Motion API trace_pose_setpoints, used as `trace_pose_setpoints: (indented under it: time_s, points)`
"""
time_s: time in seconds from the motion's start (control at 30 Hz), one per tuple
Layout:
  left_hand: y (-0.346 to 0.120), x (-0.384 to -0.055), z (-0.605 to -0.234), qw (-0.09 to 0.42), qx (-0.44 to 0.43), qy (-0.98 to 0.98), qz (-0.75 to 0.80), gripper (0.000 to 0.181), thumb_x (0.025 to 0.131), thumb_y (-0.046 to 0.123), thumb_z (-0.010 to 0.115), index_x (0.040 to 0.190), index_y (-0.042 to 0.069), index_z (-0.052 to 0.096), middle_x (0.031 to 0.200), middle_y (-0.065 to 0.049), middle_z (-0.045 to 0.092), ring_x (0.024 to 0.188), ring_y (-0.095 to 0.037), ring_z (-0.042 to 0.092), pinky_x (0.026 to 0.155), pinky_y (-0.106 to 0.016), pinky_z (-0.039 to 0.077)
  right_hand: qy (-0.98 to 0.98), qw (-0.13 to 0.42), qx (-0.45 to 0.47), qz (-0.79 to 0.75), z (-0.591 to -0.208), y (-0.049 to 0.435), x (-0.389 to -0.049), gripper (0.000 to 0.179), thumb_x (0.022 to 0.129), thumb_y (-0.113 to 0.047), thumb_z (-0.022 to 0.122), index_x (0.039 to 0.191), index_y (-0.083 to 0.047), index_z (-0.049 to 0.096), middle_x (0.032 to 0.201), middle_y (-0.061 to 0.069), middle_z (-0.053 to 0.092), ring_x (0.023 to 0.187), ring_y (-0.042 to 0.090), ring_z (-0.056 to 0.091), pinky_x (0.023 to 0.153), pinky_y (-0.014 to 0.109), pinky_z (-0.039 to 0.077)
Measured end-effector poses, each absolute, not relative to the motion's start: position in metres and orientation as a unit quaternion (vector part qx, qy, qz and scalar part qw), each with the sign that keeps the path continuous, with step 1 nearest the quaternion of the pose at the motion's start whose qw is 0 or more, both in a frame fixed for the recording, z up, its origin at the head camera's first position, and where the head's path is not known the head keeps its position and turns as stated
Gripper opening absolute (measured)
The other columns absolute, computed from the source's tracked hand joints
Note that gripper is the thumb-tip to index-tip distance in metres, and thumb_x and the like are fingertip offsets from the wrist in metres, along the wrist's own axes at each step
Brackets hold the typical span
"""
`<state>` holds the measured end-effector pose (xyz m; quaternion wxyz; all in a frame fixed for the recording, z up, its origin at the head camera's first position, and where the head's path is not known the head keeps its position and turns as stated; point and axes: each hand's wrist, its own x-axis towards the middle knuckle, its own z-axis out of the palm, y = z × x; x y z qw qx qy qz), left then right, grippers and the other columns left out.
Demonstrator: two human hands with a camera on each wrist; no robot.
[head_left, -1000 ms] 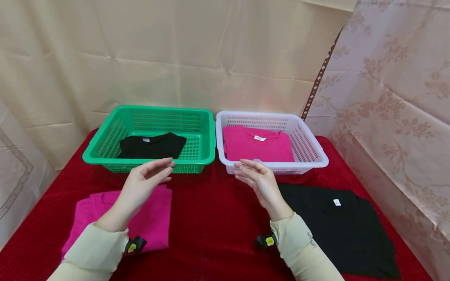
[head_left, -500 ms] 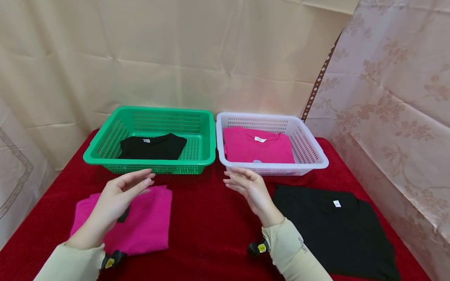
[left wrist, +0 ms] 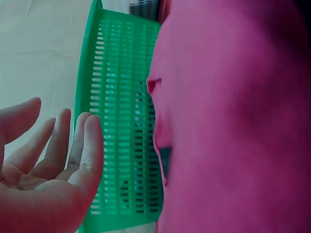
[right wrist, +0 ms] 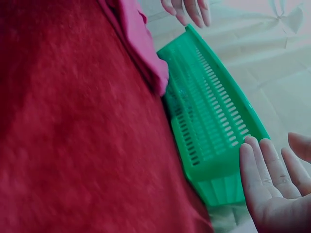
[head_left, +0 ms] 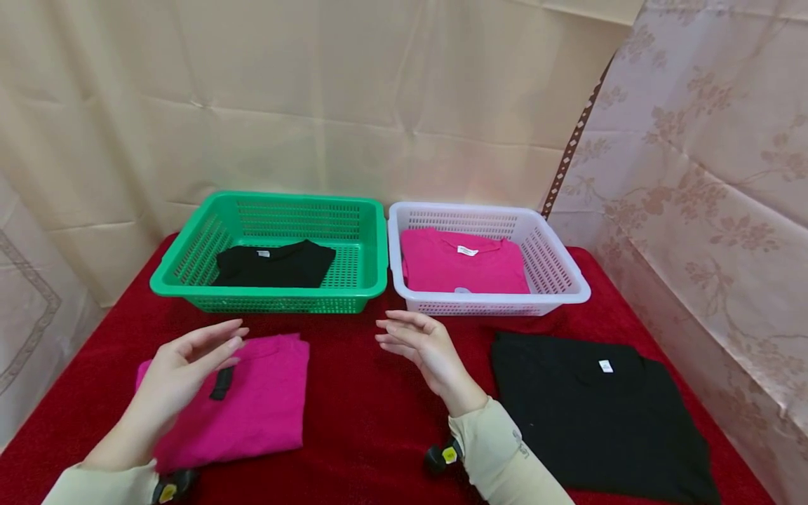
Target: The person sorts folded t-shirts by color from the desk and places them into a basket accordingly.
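Over the folded magenta shirt [head_left: 265,400] at the left, my left hand [head_left: 183,372] hovers with relaxed fingers and holds nothing. A small black tag [head_left: 221,384] shows on that shirt beside the hand. My right hand [head_left: 426,354] is held above the bare red cloth between the two folded shirts, fingers loosely extended, nothing in it. To its right lies a folded black shirt [head_left: 606,421] with a white neck label. The left wrist view shows the left hand's fingers [left wrist: 91,145] spread apart from the magenta fabric [left wrist: 218,121].
A green basket [head_left: 271,291] at the back left contains a folded black shirt [head_left: 278,265]. Beside it, a white basket [head_left: 492,300] contains a folded pink shirt [head_left: 467,266]. Red cloth [head_left: 360,421] covers the table, with curtains [head_left: 353,98] behind and at the sides.
Both hands have drawn back from near the baskets toward me and shifted left. The left hand now sits over the magenta shirt, uncovering its black tag. Shirts and baskets stay in place.
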<state>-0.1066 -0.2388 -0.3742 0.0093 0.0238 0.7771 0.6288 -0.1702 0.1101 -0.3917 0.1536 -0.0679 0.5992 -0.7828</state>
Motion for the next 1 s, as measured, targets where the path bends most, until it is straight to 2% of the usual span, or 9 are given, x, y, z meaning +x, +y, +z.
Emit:
trace_pose_setpoints:
  time_s: [0.2,0.37,0.5,0.6,0.8,1.0]
  points:
    - [-0.252,-0.101,-0.38,0.0,0.001,0.78,0.625,0.038,0.099,0.02,0.062,0.137,0.02,0.059,0.111,0.029,0.067,0.093,0.0,0.071,0.077,-0.014,0.056,0.601,0.174,-0.084,-0.776,-0.395,0.099,-0.167,0.046,0.098,-0.004,0.056,0.14,0.012,0.044,0.128,0.021,0.065,0.093,0.014,0.072,0.096,0.041,0.055]
    - [-0.265,-0.096,-0.384,-0.02,-0.005,0.811,0.585,0.039,0.098,0.017,0.062,0.136,0.023,0.06,0.11,0.032,0.066,0.093,0.007,0.068,0.075,-0.011,0.054,0.602,0.192,-0.084,-0.771,-0.399,0.089,-0.164,0.047,0.098,-0.005,0.055,0.141,0.01,0.043,0.131,0.025,0.062,0.094,0.015,0.072,0.096,0.041,0.055]
    - [-0.276,-0.091,-0.385,-0.036,-0.026,0.845,0.532,0.045,0.098,0.023,0.064,0.141,0.017,0.056,0.11,0.039,0.061,0.098,0.02,0.058,0.075,-0.006,0.049,0.605,0.209,-0.082,-0.764,-0.401,0.082,-0.162,0.048,0.097,-0.006,0.057,0.142,0.007,0.044,0.131,0.025,0.062,0.096,0.017,0.072,0.095,0.041,0.056]
    - [-0.283,-0.089,-0.386,-0.023,-0.056,0.859,0.508,0.052,0.097,0.033,0.064,0.144,0.014,0.053,0.109,0.043,0.057,0.099,0.026,0.05,0.073,-0.004,0.046,0.607,0.221,-0.08,-0.759,-0.403,0.077,-0.16,0.049,0.097,-0.007,0.057,0.142,0.006,0.044,0.132,0.026,0.061,0.097,0.018,0.072,0.095,0.041,0.056]
    - [-0.297,-0.09,-0.39,-0.013,-0.08,0.867,0.492,0.057,0.096,0.036,0.065,0.145,0.01,0.051,0.104,0.043,0.055,0.094,0.025,0.049,0.071,-0.007,0.048,0.61,0.239,-0.082,-0.751,-0.409,0.066,-0.158,0.049,0.097,-0.008,0.059,0.143,0.004,0.045,0.131,0.025,0.062,0.097,0.019,0.072,0.094,0.041,0.056]
    - [-0.306,-0.091,-0.396,-0.007,-0.098,0.871,0.48,0.057,0.095,0.037,0.066,0.144,0.012,0.052,0.094,0.042,0.055,0.086,0.022,0.05,0.067,-0.01,0.048,0.616,0.249,-0.086,-0.742,-0.413,0.052,-0.155,0.048,0.096,-0.006,0.059,0.142,0.004,0.047,0.131,0.027,0.061,0.1,0.023,0.071,0.095,0.042,0.056]
